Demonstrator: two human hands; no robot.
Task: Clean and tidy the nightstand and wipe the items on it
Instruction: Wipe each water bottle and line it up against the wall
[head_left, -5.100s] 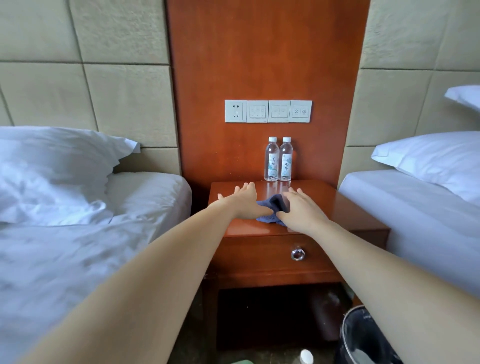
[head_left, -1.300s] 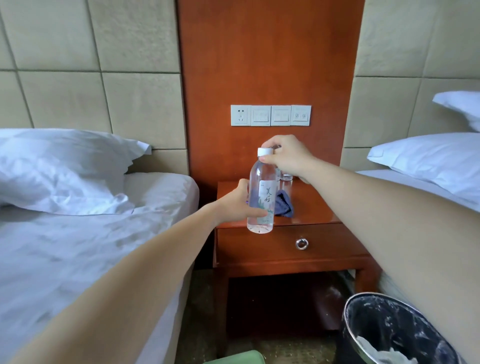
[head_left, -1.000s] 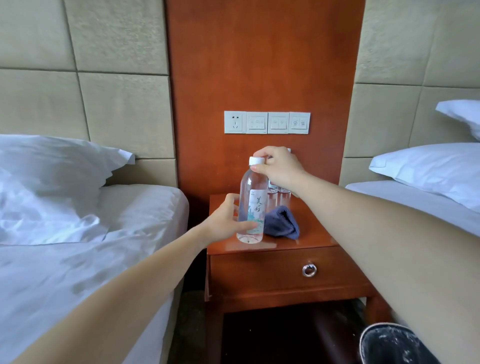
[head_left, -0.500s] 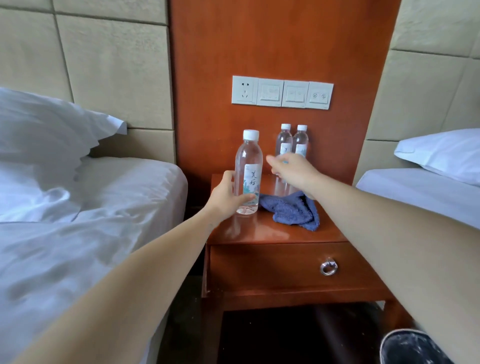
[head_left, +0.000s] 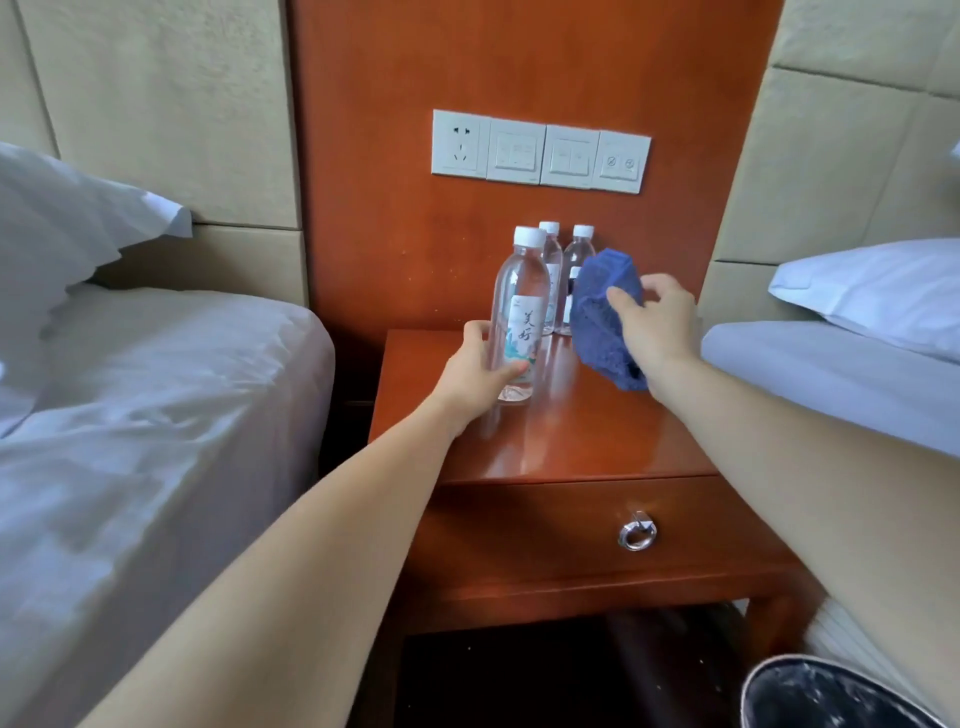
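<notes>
A clear water bottle (head_left: 519, 306) with a white cap stands upright on the glossy wooden nightstand (head_left: 561, 441). My left hand (head_left: 475, 374) wraps around its lower part. My right hand (head_left: 657, 327) holds a bunched blue cloth (head_left: 605, 317) in the air just right of that bottle, above the tabletop. Two more water bottles (head_left: 563, 270) stand at the back against the wooden wall panel, partly hidden by the front bottle and the cloth.
A bed with white sheets (head_left: 130, 415) lies to the left, another bed (head_left: 831, 364) to the right. The nightstand drawer has a metal ring pull (head_left: 637, 532). A black bin (head_left: 831, 696) stands at the lower right. Wall switches (head_left: 540, 150) sit above the bottles.
My right hand has picked the blue cloth up off the nightstand and raised it beside the bottle. My left hand still holds the standing bottle. The camera has moved closer.
</notes>
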